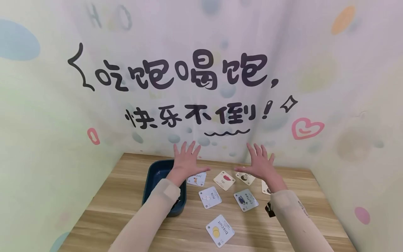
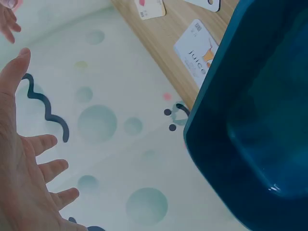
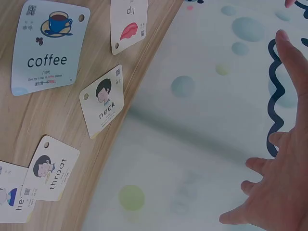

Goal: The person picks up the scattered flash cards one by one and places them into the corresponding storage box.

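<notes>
1. Holds left hand [image 1: 186,163] and right hand [image 1: 262,168] up — fingers [image 2: 53,170] spread wide.
2. Shows flat, round-cornered cards [image 1: 210,197] on wood-grained counter [image 1: 113,196] below.
3. Has pale sleeve [image 1: 146,217] partly blocking glossy blue tray [image 1: 158,174].

Dark-blue tray [image 1: 158,175], pale-blue coffee card [image 1: 246,200]

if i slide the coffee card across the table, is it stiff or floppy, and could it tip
The coffee card is probably fairly stiff: it lies flat, with no visible creases. It looks thin, so it is likely light. Lying flat on the smooth-looking table, it should slide rather than roll or tip.
</notes>
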### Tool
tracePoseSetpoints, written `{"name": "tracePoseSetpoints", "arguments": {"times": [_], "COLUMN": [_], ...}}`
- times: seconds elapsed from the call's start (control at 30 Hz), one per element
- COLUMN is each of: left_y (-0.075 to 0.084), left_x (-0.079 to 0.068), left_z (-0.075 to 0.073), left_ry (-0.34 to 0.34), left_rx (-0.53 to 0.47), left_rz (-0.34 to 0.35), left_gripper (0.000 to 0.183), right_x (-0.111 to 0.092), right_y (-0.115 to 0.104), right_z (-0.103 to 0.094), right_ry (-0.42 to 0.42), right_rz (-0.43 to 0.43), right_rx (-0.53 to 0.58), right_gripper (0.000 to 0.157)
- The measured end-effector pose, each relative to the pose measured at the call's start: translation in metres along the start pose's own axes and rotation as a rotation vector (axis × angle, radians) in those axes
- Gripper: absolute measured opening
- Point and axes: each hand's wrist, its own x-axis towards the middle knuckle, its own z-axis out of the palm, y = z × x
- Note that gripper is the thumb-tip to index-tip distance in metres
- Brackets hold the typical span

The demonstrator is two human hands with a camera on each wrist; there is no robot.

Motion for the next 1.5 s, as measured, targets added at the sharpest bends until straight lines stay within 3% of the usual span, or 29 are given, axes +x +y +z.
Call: {"name": "tracePoseSetpoints", "arguments": {"times": [0.13, 0.7, 0.93, 1.17, 1.5], "left_y": [-0.003, -0.02, -0.028, -0.035, -0.046], "left_x": [-0.004, -0.028, -0.04, -0.05, -0.066], "left_z": [-0.005, -0.021, -0.016, -0.008, 0.001], "left_ry": [0.03, 0.036, 0.04, 0.029, 0.067], "left_rx": [0.016, 0.013, -0.054, -0.051, -0.064], "left_rz": [0.001, -0.026, -0.041, -0.061, -0.07], "left_gripper": [0.103, 0.099, 0.097, 0.098, 0.096], "right_x": [-0.001, -0.012, -0.015, -0.022, -0.029], "right_y": [0.001, 0.004, 0.011, 0.019, 0.034], "right_z": [0.002, 0.004, 0.011, 0.018, 0.028], "right_ry": [0.017, -0.013, -0.006, -0.001, -0.004], "right_rz": [-0.01, -0.031, -0.039, -0.045, -0.024], "right_rx": [0.003, 0.003, 0.012, 0.031, 0.03], "right_gripper": [0.118, 0.112, 0.113, 0.11, 0.107]}}
